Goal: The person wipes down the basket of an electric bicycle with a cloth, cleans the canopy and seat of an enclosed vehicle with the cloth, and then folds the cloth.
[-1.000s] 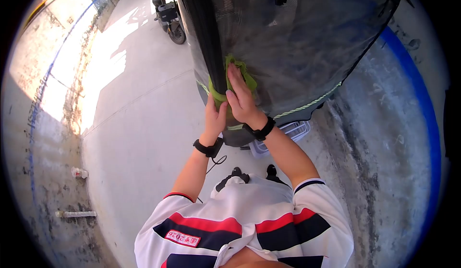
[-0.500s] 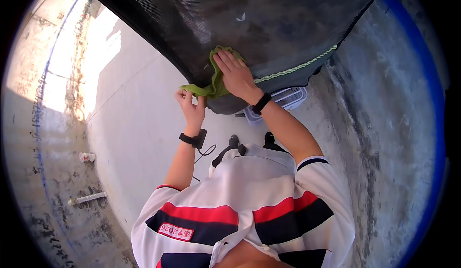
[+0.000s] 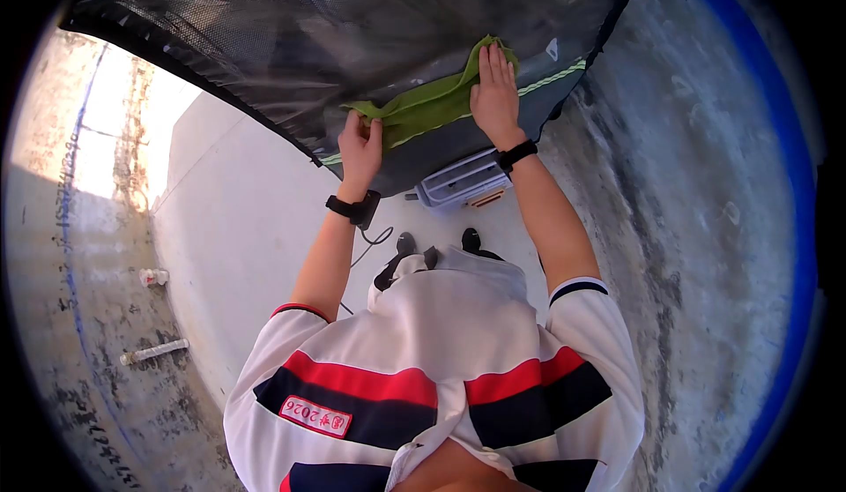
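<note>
A green cloth (image 3: 432,104) is stretched sideways against a large dark fabric cover (image 3: 388,42) with mesh parts and a pale green striped trim. My left hand (image 3: 360,150) pinches the cloth's left end between thumb and fingers, near the lower edge of the cover. Flat on the other end of the cloth lies my right hand (image 3: 497,102), its fingers stretched out and pressing it to the dark surface. A white mark (image 3: 552,48) shows on the cover just right of that hand.
Below the cover, a pale plastic basket-like item (image 3: 463,182) stands on the light floor (image 3: 238,201) near my feet. A stained wall (image 3: 670,254) rises at the right. Pipe stubs (image 3: 154,352) stick out at the left, and a thin black cable (image 3: 374,240) hangs by my left wrist.
My right hand has moved up and to the right with its end of the cloth. My left hand has shifted slightly up and right, so the cloth is spread wider. The cover sits further left in view.
</note>
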A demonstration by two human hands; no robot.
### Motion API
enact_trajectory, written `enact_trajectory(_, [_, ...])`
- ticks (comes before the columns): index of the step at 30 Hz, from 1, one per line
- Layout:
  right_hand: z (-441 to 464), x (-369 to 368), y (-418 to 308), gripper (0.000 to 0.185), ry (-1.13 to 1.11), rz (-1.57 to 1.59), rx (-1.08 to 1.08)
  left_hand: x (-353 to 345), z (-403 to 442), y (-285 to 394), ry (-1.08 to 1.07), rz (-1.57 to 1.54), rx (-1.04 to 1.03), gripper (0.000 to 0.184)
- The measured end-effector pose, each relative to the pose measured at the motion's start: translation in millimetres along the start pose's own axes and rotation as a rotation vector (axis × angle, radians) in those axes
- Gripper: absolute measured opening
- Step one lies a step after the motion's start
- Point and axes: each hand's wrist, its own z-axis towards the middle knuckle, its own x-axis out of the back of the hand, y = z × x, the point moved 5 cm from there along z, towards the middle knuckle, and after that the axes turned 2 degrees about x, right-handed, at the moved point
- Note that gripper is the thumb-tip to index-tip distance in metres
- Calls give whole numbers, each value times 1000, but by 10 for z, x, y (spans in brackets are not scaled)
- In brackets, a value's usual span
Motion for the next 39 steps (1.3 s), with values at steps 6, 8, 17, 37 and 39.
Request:
enact_trajectory(6, [-170, 175, 537, 66, -58, -190, -91, -526, 16, 14, -67, 64, 22, 12])
enact_trajectory(8, [-172, 203, 545, 66, -46, -174, -92, -521, 5, -1, -89, 100, 66, 11])
enact_trajectory(17, [-65, -142, -249, 71, 37, 77, -61, 247, -50, -76, 111, -19, 83, 16])
enact_trajectory(37, [366, -489, -1429, 76, -173, 195, 244, 1004, 59, -109, 297, -314, -6, 11])
enact_trajectory(39, [404, -438, -1353, 78, -124, 196, 198, 955, 52, -85, 282, -296, -11, 11])
